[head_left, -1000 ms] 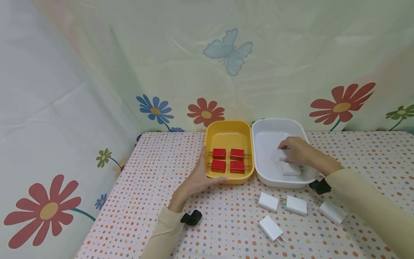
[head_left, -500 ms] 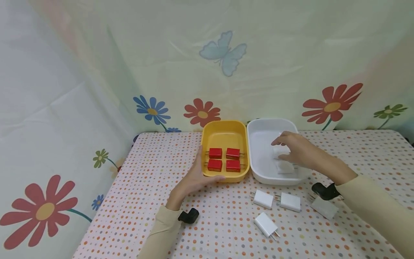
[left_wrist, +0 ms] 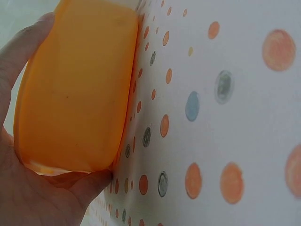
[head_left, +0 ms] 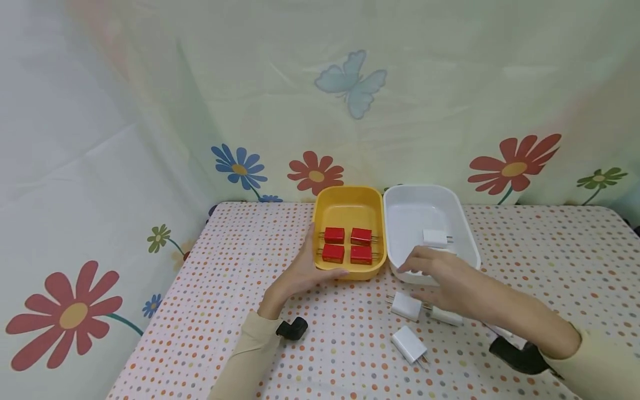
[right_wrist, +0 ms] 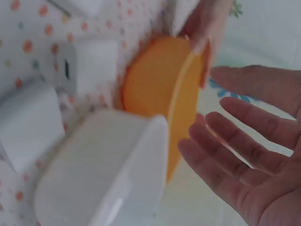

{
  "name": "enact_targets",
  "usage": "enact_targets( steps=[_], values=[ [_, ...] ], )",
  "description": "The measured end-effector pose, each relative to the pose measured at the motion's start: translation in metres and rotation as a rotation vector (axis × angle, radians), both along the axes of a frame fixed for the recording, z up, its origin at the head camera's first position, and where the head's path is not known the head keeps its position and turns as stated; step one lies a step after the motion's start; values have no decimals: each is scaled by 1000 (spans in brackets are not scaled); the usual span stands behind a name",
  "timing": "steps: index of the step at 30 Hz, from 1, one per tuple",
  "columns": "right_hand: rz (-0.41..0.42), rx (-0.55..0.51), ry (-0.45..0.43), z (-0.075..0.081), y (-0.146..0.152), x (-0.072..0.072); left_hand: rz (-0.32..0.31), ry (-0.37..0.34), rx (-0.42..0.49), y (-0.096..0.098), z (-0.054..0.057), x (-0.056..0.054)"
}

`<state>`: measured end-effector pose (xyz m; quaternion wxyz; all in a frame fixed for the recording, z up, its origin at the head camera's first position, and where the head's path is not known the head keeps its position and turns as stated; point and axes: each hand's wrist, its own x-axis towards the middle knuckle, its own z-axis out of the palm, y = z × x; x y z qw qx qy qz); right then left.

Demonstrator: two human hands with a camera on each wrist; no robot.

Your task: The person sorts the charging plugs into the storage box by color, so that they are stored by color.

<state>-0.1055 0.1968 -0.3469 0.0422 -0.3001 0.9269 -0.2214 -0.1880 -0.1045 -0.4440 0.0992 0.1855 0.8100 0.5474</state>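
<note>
My left hand (head_left: pixel 301 272) holds the near left corner of the yellow tray (head_left: pixel 350 214), thumb along its front wall and fingers along its left side. Inside the tray lie several red charger plugs (head_left: pixel 333 253) in two rows. My right hand (head_left: pixel 452 282) hovers with nothing in it, fingers spread in the right wrist view, over the near edge of the white tray (head_left: pixel 417 215). One white charger plug (head_left: pixel 435 238) shows in that tray; the hand covers another. Below are loose white charger plugs (head_left: pixel 406 306), one partly under the hand.
A white charger plug (head_left: pixel 409 344) lies nearest the front, prongs pointing right. Another is mostly hidden under the right wrist. The two trays touch side by side near the back of the dotted tabletop (head_left: pixel 350 344), against a flowered curtain (head_left: pixel 420 111).
The right hand has let go of a white charger plug in the white tray and drawn back towards the loose plugs in front. The left hand has stayed on the yellow tray.
</note>
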Motion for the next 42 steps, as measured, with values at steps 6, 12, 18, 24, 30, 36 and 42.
enact_targets(
  steps=[6, 12, 18, 24, 30, 36, 42],
  values=[
    [93, 14, -183, -31, -5, 22, -24, 3, 14, 1, 0, 0],
    [48, -39, -287, -64, 2, 29, -3, -7, -13, 0, 0, 1],
    [3, -61, -273, -85, 3, 33, 38, -24, -46, 0, 2, 2],
    [-3, -17, -239, -94, -1, 35, 47, -24, -60, 0, 2, 2],
    [42, 6, -214, -93, -3, 34, 34, -22, -34, 0, 1, 2],
    [84, -7, -172, -89, -3, 36, 41, -21, -49, 1, 1, 2],
    [62, -14, -145, -101, -2, 35, 43, -26, -60, 1, 2, 3]
  ],
)
